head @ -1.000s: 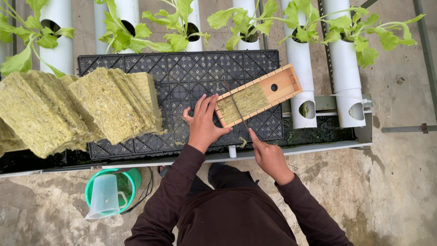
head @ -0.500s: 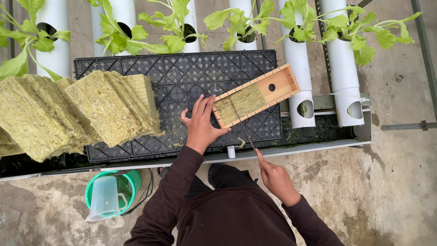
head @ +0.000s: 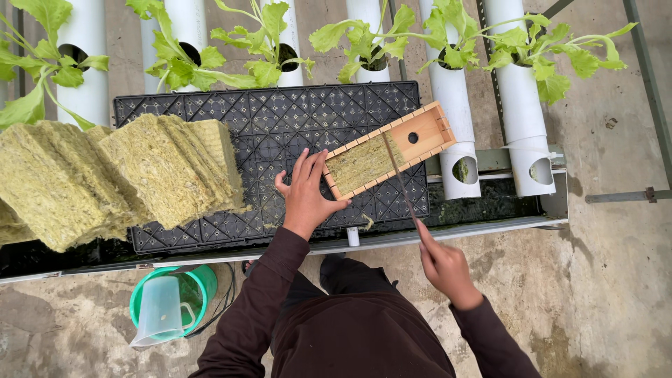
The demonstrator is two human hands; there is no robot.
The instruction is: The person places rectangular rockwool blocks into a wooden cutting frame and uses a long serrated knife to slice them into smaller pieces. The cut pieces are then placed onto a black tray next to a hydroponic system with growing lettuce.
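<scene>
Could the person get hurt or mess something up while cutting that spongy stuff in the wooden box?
Maybe. The left hand braces the wooden box close to where the long blade crosses it, so a slip might nick the fingers. The box lies on an open black grid tray and could slide, making the cut crooked.

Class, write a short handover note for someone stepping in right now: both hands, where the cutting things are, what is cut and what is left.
Left hand steadies the near end of the wooden cutting box on the black mesh tray.
Right hand holds a thin blade, laid across the box over the rockwool strip inside.
Done: the strip fills about half the box; the far end is bare.
Left: thick rockwool slabs wait uncut on the tray's left side.
</scene>
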